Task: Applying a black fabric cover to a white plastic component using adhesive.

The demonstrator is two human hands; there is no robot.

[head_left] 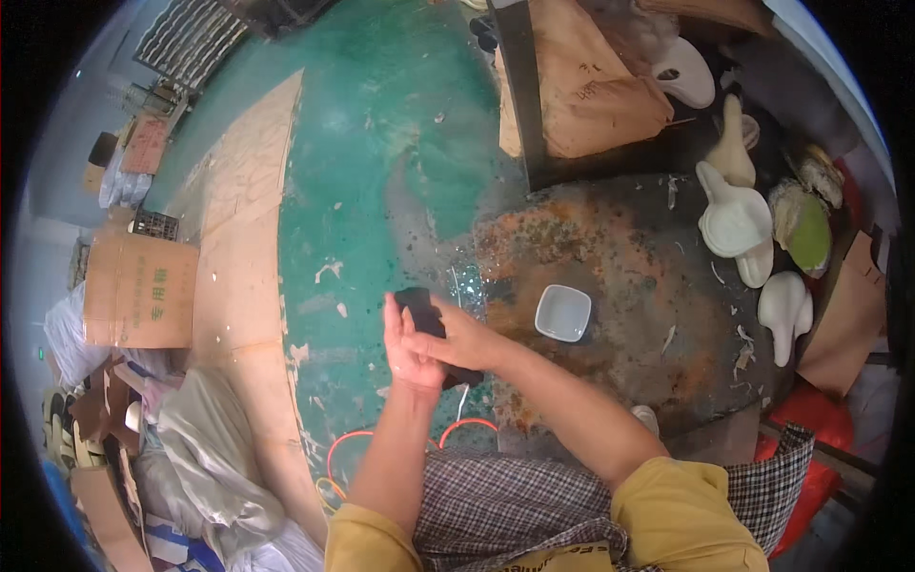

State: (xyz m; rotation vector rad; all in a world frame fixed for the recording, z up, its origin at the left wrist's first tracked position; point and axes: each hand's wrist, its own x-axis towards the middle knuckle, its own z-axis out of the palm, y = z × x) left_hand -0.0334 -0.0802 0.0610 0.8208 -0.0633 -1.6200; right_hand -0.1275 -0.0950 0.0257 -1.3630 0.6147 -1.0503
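Note:
Between my two hands is a black, soft-looking item (pixel 416 303), maybe a cloth; its exact kind is hard to make out. My left hand (pixel 404 351) is below and beside it, palm turned up, fingers pointing away from me. From the right, my right hand (pixel 463 337) presses over the item, its thumb reaching across to the left palm. Part of the black item also shows below my right hand, and a thin white strand hangs under it. A white square bowl (pixel 562 314) stands on the stained worktable (pixel 610 372), right of my hands.
Pale saddle-shaped pieces (pixel 736 225) lie along the table's right side. Brown paper (pixel 600 95) lies beyond a dark upright panel (pixel 520 86). An orange hose (pixel 351 439) curves near my lap. A cardboard box (pixel 141 291) and grey sheeting (pixel 214 448) are at left.

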